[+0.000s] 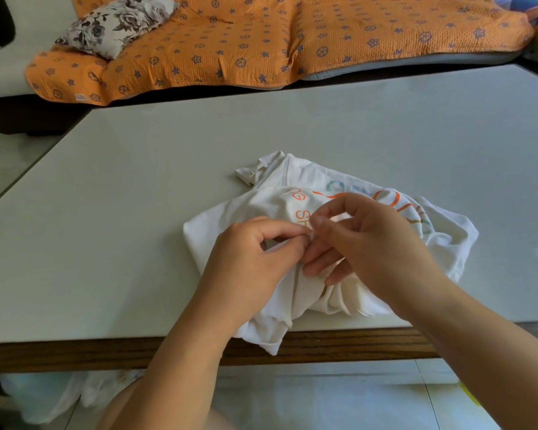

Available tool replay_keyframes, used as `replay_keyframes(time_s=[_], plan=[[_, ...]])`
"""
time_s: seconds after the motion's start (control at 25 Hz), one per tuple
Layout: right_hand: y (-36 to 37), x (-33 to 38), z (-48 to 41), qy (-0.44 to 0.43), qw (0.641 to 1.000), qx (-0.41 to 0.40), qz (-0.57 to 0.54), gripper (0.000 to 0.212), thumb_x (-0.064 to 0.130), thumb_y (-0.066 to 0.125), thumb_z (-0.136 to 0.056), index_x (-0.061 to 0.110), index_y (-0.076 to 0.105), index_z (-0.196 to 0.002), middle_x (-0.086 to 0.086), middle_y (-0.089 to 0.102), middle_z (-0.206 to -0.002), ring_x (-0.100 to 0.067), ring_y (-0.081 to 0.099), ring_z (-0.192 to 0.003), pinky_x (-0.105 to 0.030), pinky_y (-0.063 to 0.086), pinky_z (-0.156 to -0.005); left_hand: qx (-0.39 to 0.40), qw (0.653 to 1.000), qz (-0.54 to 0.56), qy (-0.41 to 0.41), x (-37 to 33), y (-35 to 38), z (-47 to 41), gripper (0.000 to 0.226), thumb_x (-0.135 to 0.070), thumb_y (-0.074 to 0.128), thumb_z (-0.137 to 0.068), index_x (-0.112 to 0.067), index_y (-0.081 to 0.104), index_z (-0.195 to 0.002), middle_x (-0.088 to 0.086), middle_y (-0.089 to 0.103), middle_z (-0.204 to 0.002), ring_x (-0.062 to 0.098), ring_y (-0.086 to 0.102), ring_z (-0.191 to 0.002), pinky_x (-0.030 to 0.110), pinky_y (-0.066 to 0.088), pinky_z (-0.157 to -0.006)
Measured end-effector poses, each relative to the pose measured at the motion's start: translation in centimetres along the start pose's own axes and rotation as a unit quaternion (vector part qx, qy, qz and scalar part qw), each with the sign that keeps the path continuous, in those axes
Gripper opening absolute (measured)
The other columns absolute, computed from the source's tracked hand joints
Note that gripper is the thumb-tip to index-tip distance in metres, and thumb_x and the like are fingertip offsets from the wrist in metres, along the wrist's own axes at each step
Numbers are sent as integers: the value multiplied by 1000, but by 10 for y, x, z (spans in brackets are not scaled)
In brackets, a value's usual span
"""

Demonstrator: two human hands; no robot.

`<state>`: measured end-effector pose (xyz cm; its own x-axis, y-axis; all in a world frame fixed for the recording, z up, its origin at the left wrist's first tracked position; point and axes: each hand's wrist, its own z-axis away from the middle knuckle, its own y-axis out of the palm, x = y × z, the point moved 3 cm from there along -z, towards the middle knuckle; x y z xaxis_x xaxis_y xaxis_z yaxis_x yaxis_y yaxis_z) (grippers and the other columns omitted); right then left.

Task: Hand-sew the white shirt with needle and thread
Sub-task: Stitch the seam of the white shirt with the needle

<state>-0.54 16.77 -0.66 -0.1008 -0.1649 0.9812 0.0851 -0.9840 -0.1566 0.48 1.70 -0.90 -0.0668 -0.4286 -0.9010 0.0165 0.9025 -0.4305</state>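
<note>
- White cotton on my feed: white shirt [444,243] lies crumpled on the table [137,212], near the front edge and right of centre; its lower hem hangs over the wooden edge [75,352]; orange lettering [302,216] faces up
- left hand [252,259]: forearm comes up from bottom centre, wrist roughly straight, back of the hand towards me; thumb and forefinger pinch a small bit of the cloth at the middle of the shirt; other fingers curled under, resting on the fabric
- right hand [373,240]: forearm enters from the bottom right corner and angles in towards the left one, wrist bent downward; thumb and forefinger pressed together on the same spot, tip to tip with the left pinch
- right hand's remaining fingers [323,259] run out straight and slightly spread, lying down on the bunched folds below the pinch
- both hands meet above the shirt, touching at the fingertips; both forearms bare
- needle and thread: too small to resolve between the fingertips; I cannot tell which hand has either
- background: orange patterned quilt [261,41] over a couch beyond the table; floral cushion [115,23] on its left end; pale tiled floor [323,398] below the table edge
</note>
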Motion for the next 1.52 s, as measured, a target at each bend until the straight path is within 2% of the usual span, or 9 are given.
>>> replay_keyframes(time_s=[0.12, 0.32, 0.52, 0.68, 0.84, 0.96, 1.2, 1.36, 1.52], plan=[[-22, 7, -8, -23, 997, -77, -5, 11, 19, 58, -96, 14, 57, -85, -6, 74, -74, -23, 68, -54, -27, 45, -41, 7, 999, 24, -30, 2, -2, 1, 11, -26, 72, -85, -35, 77, -82, -27, 68, -76, -10, 60, -72, 2, 41, -64], [-36, 13, -16, 34, 949, 3, -314, 9, 12, 49, -98, 9, 54, -91, -10, 71, -73, -16, 69, -54, -19, 51, -42, 35, 995, 74, -65, 3, -3, 1, 5, -31, 74, -83, -34, 78, -83, -23, 74, -83, -8, 66, -83, 7, 47, -73], [-43, 12, -23, -15, 912, -26, -409, 14, 9, 48, -98, 12, 55, -86, -9, 66, -66, -27, 74, -81, -33, 61, -75, 40, 992, 88, -85, 7, -3, -1, 5, -33, 75, -81, -36, 79, -83, -16, 75, -87, 2, 68, -89, 20, 51, -83], [-55, 14, -25, -72, 933, -86, -341, 14, 15, 50, -99, 19, 53, -86, -3, 66, -66, -30, 71, -98, -49, 51, -97, 53, 990, 93, -88, 9, -3, -1, 6, -35, 75, -80, -40, 78, -82, -13, 75, -83, 8, 69, -91, 23, 51, -84], [-57, 15, -25, -102, 942, -113, -299, 11, 16, 53, -98, 19, 54, -88, -2, 66, -64, -30, 71, -95, -51, 48, -100, 67, 989, 91, -93, 10, -3, -2, 6, -36, 75, -80, -39, 78, -84, -16, 74, -83, 2, 68, -88, 19, 47, -80], [-54, 15, -23, -127, 954, -122, -243, 13, 14, 56, -96, 20, 60, -86, -3, 67, -63, -27, 73, -84, -45, 54, -94, 67, 989, 93, -95, 11, -4, -1, 5, -36, 75, -80, -38, 79, -83, -15, 74, -84, 1, 67, -88, 18, 46, -79], [-28, 18, -7, -143, 988, -11, 52, 11, 12, 59, -93, 16, 63, -84, -1, 74, -78, -19, 68, -64, -33, 53, -52, 69, 988, 97, -97, 11, -6, -1, 7, -34, 76, -80, -36, 79, -86, -12, 75, -90, 4, 68, -92, 17, 49, -81], [-18, 13, -2, -120, 978, 47, 163, 15, 12, 60, -92, 24, 66, -85, 2, 73, -71, -20, 66, -54, -35, 54, -53, 79, 987, 103, -94, 11, -7, -1, 8, -28, 75, -82, -28, 79, -88, -5, 76, -91, 10, 69, -94, 18, 53, -83], [-17, 11, 0, -118, 976, 47, 179, 23, 11, 58, -92, 30, 71, -92, 4, 71, -60, -10, 65, -51, -14, 50, -58, 80, 989, 86, -93, 12, -9, -2, 8, -26, 74, -84, -29, 79, -89, -10, 76, -89, 5, 70, -91, 19, 50, -82]])
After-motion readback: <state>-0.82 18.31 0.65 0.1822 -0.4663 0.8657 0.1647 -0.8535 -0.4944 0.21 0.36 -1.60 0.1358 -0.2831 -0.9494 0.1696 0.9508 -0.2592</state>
